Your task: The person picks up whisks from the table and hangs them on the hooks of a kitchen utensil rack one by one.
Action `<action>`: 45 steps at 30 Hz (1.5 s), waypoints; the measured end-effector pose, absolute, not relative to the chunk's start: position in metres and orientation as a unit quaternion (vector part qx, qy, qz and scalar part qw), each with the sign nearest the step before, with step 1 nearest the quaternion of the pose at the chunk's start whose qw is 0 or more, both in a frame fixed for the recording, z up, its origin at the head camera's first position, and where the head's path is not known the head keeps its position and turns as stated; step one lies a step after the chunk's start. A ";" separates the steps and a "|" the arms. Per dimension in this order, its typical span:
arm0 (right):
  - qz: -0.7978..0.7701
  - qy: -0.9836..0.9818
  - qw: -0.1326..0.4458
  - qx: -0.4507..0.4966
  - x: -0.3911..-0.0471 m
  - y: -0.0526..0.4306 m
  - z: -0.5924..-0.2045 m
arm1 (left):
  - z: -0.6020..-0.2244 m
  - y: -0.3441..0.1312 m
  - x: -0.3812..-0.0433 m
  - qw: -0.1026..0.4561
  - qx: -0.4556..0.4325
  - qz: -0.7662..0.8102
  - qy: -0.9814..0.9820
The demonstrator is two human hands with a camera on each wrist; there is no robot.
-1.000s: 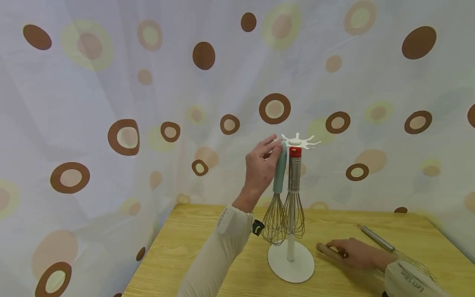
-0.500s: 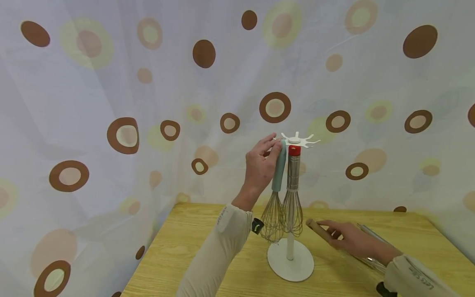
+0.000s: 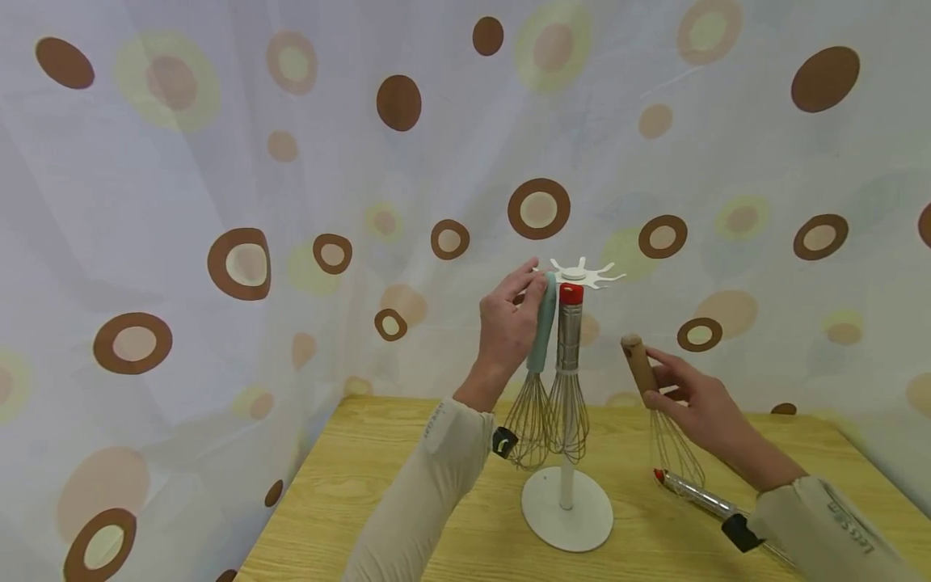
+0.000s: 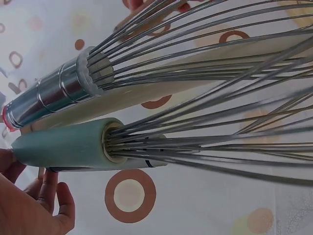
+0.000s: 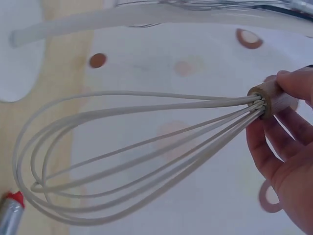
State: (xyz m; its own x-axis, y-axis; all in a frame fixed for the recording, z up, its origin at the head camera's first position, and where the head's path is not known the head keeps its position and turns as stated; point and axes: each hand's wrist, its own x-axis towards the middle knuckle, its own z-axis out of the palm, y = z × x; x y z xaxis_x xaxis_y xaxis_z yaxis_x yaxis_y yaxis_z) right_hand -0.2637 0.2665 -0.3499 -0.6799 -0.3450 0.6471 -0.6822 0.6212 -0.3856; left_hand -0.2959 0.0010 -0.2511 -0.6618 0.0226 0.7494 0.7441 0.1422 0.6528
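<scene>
In the head view my left hand pinches the top of a teal-handled whisk, just under the white hook crown of a stand. Beside it hangs a whisk with a metal handle and red cap. A grey handle end shows partly hidden behind the teal handle in the left wrist view. My right hand grips a wooden-handled whisk in the air right of the stand, its wires pointing down. The right wrist view shows its pale wire loops, with thumb and fingers round the wood.
Another metal-handled whisk with a red tip lies on the wooden table, partly behind the right sleeve. A white curtain with brown circles hangs behind the table.
My right hand has raised the wooden-handled whisk from the table and tipped it upright, uncovering the red-tipped whisk below. My left hand stays at the teal handle, and the hanging whisks shift slightly left.
</scene>
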 end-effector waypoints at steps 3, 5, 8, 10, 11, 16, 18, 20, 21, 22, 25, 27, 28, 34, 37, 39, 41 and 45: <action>0.335 -0.853 0.275 0.292 -0.262 0.262 -0.335 | -0.252 -0.001 -0.297 0.303 -0.278 -0.600 -0.686; 0.344 -0.848 0.278 0.291 -0.262 0.258 -0.327 | -0.252 -0.002 -0.298 0.299 -0.280 -0.605 -0.683; 0.357 -0.842 0.285 0.286 -0.261 0.253 -0.317 | -0.252 -0.004 -0.300 0.294 -0.283 -0.611 -0.678; 0.362 -0.840 0.294 0.278 -0.260 0.248 -0.311 | -0.253 -0.005 -0.301 0.290 -0.285 -0.617 -0.674; 0.363 -0.839 0.298 0.274 -0.260 0.246 -0.308 | -0.253 -0.006 -0.302 0.287 -0.285 -0.620 -0.672; 0.379 -0.827 0.321 0.263 -0.259 0.234 -0.295 | -0.252 -0.010 -0.306 0.267 -0.292 -0.634 -0.664; 0.393 -0.816 0.329 0.265 -0.259 0.229 -0.292 | -0.253 -0.011 -0.307 0.262 -0.295 -0.638 -0.662; 0.406 -0.805 0.340 0.268 -0.259 0.224 -0.288 | -0.253 -0.011 -0.309 0.260 -0.300 -0.640 -0.658; 0.409 -0.802 0.344 0.268 -0.260 0.222 -0.287 | -0.254 -0.011 -0.310 0.260 -0.301 -0.641 -0.657; 0.410 -0.799 0.349 0.267 -0.260 0.220 -0.286 | -0.254 -0.011 -0.310 0.260 -0.303 -0.642 -0.655; 0.409 -0.797 0.358 0.264 -0.262 0.215 -0.284 | -0.255 -0.011 -0.310 0.261 -0.305 -0.641 -0.655; 0.405 -0.796 0.366 0.262 -0.262 0.213 -0.282 | -0.255 -0.010 -0.310 0.261 -0.305 -0.639 -0.656; 0.403 -0.796 0.369 0.262 -0.262 0.212 -0.282 | -0.255 -0.010 -0.309 0.260 -0.305 -0.639 -0.657; 0.391 -0.789 0.396 0.260 -0.263 0.205 -0.281 | -0.254 -0.009 -0.308 0.265 -0.309 -0.636 -0.655; 0.382 -0.787 0.406 0.263 -0.263 0.200 -0.281 | -0.253 -0.008 -0.308 0.264 -0.307 -0.638 -0.655; 0.375 -0.788 0.411 0.264 -0.263 0.198 -0.283 | -0.253 -0.008 -0.306 0.261 -0.307 -0.640 -0.654; 0.372 -0.789 0.411 0.265 -0.264 0.195 -0.284 | -0.251 -0.008 -0.304 0.257 -0.307 -0.641 -0.655; 0.366 -0.790 0.410 0.271 -0.264 0.192 -0.288 | -0.248 -0.008 -0.300 0.253 -0.315 -0.641 -0.652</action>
State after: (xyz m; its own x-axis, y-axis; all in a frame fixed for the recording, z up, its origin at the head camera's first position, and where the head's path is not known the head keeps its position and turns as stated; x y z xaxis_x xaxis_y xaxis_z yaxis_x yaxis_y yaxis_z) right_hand -0.2641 0.1920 -0.2878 -0.5168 -0.1271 0.8466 -0.7284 0.5848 -0.3569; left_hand -0.2997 -0.0079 -0.2483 -0.6736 0.0873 0.7339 0.7353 -0.0213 0.6774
